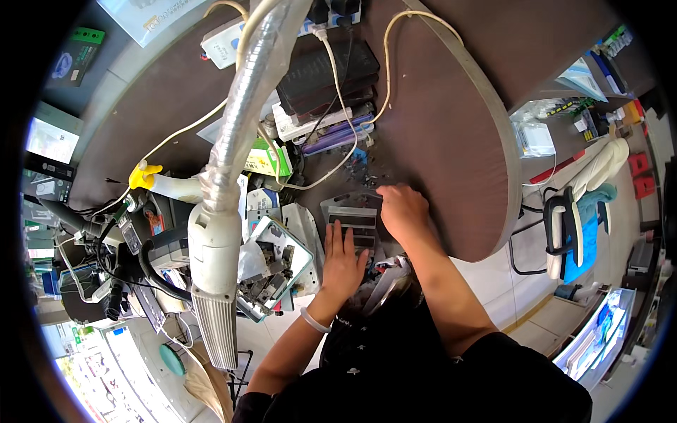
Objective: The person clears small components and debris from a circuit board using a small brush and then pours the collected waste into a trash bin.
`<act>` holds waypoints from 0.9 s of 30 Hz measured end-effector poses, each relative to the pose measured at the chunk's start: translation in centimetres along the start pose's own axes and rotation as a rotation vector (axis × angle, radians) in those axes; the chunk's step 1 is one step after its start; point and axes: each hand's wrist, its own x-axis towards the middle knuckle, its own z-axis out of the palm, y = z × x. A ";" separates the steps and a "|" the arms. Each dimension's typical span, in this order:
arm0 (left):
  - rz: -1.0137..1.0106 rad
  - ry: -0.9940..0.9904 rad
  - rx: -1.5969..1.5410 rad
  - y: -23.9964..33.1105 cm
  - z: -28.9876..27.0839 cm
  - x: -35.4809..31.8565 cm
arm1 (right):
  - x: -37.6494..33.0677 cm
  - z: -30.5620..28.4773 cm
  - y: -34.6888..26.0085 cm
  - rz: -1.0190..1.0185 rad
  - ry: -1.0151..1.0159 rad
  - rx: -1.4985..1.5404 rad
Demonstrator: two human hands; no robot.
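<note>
My left hand (343,266) lies with its fingers stretched out on the lower left part of a flat grey metal plate (352,211) with rectangular openings. A white band circles that wrist. At the plate's upper right corner my right hand (403,211) is closed, thumb and forefinger pinched together. What it grips, if anything, is too small to make out; a thin dark line runs near the fingertips. Small dark scraps and a blue bit (360,154) are scattered on the table just beyond the plate.
Left of my left hand stands a pale tray (305,262) heaped with small parts. A thick white foil-wrapped tube (243,120) crosses the near left. Behind lie stacked black boxes (328,77), a power strip (224,44) and loose cables. The brown table's curved edge (517,176) bounds the right.
</note>
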 end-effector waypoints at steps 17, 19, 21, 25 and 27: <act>-0.011 0.015 0.002 0.1 -0.3 0.5 | 4.6 5.6 -0.6 -0.268 0.082 0.119; -0.014 0.013 0.003 0.1 -0.3 0.4 | 5.1 7.0 -1.4 -0.263 0.098 0.195; -0.015 0.017 0.000 0.1 -0.3 0.5 | 4.9 7.2 -0.9 -0.219 0.082 0.194; -0.018 0.034 -0.001 -0.2 -0.1 0.1 | 2.5 5.7 0.8 -0.084 0.138 0.101; -0.007 0.047 0.012 -0.3 0.1 -0.1 | 1.1 5.3 1.5 -0.048 0.170 0.074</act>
